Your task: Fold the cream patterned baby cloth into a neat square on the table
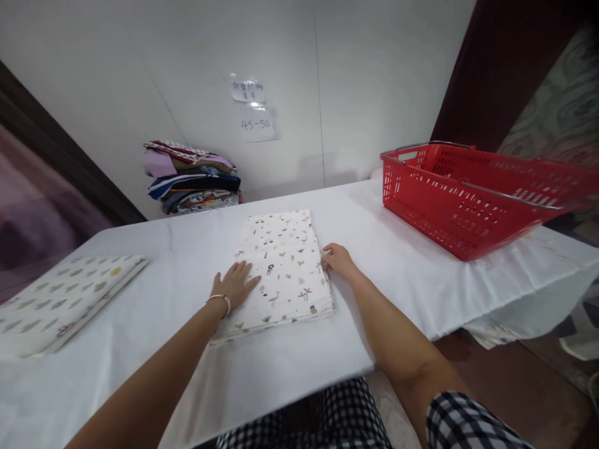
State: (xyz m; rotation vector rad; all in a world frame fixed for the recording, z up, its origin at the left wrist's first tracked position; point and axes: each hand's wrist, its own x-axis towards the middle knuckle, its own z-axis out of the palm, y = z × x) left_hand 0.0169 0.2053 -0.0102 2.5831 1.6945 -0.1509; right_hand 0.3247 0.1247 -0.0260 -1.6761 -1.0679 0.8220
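One red basket point(449, 229) stands beyond right fingers point(332, 249) of unclear grip, left fingers point(241, 272) spread on cloth point(292, 268).

White-covered tabletop point(173, 293): folded printed cloth point(287, 262) at centre, lying flat; second folded cloth point(70, 296) (grey, cloud-like motifs) at left; red perforated basket point(435, 215) at right.

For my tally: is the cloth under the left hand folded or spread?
Folded: the patterned cloth lies in a compact rectangle, layers showing along its near edge.
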